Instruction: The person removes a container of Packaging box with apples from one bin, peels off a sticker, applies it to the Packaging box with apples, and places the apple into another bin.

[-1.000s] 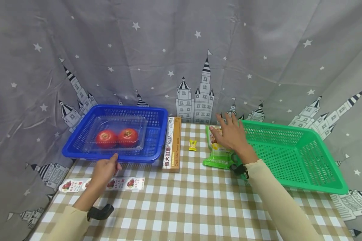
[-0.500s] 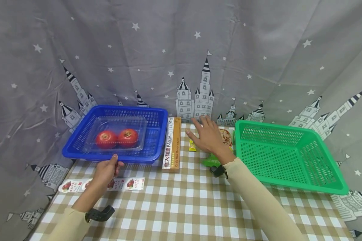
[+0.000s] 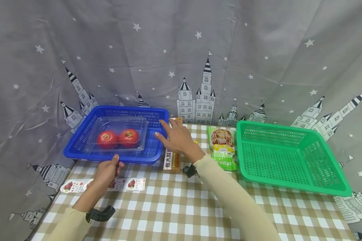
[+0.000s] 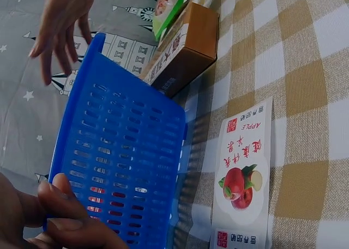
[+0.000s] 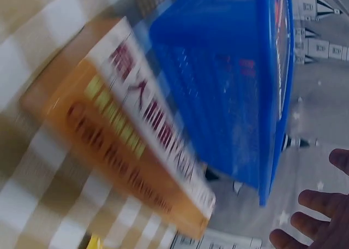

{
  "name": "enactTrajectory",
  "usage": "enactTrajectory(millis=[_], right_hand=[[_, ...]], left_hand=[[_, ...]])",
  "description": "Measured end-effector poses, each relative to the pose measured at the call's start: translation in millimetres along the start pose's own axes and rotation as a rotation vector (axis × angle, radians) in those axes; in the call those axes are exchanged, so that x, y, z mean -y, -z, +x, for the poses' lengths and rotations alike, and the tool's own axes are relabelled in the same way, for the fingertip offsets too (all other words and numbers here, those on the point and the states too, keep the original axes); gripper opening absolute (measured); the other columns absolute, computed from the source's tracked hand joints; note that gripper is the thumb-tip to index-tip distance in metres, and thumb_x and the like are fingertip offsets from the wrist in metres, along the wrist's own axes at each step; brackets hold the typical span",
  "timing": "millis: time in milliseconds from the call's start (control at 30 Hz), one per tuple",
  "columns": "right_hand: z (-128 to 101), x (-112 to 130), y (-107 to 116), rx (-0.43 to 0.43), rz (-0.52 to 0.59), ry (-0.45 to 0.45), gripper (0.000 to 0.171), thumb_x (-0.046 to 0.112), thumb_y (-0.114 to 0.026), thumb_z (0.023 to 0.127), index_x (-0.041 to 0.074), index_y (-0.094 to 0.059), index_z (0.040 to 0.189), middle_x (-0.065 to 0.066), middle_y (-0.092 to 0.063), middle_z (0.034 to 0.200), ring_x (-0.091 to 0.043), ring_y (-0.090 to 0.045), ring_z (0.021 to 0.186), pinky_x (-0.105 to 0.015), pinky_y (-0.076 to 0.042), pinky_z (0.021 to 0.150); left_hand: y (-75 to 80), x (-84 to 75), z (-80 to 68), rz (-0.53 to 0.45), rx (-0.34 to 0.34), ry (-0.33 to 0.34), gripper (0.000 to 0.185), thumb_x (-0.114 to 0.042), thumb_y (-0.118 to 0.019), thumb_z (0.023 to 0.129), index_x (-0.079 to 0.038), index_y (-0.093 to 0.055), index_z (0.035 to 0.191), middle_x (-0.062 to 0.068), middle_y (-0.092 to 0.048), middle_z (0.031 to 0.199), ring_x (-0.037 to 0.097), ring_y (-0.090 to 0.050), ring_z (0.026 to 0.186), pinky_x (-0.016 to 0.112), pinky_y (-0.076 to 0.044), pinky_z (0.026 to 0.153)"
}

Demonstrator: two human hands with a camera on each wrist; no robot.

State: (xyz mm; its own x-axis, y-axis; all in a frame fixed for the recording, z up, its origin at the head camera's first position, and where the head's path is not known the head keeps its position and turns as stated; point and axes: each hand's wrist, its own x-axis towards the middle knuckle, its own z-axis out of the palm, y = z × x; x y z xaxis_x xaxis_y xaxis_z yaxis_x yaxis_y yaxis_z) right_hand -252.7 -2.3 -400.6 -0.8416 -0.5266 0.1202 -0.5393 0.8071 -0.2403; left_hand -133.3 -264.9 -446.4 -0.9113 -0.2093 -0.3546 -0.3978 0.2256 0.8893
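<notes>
Lying at the table's far edge just beside the blue basket, long axis running from far edge toward near edge: the pasta box. Hovering over its far end with fingers spread, holding nothing, having swept leftward off the green snack bag: the right hand. Still gripping the basket's near rim: the left hand. Sitting inside in a clear tray: two tomatoes. Resting by the right edge: a green basket. Lying near the left hand: apple labels.

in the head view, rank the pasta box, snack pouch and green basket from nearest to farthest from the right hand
From the right hand:
1. Pasta box, right under the hand, beside the blue basket.
2. Snack pouch, to the hand's right, in the middle of the table.
3. Green basket, far right.
</notes>
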Motion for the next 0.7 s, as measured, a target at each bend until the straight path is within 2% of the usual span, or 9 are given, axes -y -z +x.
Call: enactTrajectory(millis=[267, 500, 700], right_hand=[[18, 33, -13, 0.004, 0.141, -0.005, 0.067, 0.061, -0.03, 0.101, 0.023, -0.027, 0.156, -0.016, -0.034, 0.153, -0.035, -0.033, 0.139, -0.049, -0.032, 0.109], [27, 47, -21, -0.008, 0.192, -0.016, 0.066, 0.058, -0.035, 0.101, 0.023, -0.026, 0.156, -0.015, -0.037, 0.151, -0.036, -0.037, 0.136, -0.047, -0.033, 0.109], [34, 58, -27, 0.01, 0.301, -0.034, 0.064, 0.053, -0.039, 0.102, 0.021, -0.026, 0.156, -0.018, -0.037, 0.151, -0.038, -0.037, 0.136, -0.047, -0.033, 0.109]], left_hand=[[0.3, 1.0, -0.5, 0.018, -0.012, -0.006, 0.051, -0.051, -0.034, 0.104, -0.014, -0.06, 0.08, -0.004, -0.048, 0.06, 0.009, -0.033, 0.042, 0.028, -0.03, 0.038], [-1.7, 2.0, 0.8, 0.008, -0.013, -0.005, 0.052, -0.051, -0.034, 0.104, -0.014, -0.059, 0.078, -0.005, -0.048, 0.06, 0.008, -0.032, 0.042, 0.026, -0.027, 0.037], [-0.5, 1.8, 0.1, 0.009, -0.018, -0.004, 0.052, -0.052, -0.034, 0.104, -0.014, -0.059, 0.078, -0.005, -0.049, 0.06, 0.008, -0.032, 0.042, 0.025, -0.026, 0.037]])
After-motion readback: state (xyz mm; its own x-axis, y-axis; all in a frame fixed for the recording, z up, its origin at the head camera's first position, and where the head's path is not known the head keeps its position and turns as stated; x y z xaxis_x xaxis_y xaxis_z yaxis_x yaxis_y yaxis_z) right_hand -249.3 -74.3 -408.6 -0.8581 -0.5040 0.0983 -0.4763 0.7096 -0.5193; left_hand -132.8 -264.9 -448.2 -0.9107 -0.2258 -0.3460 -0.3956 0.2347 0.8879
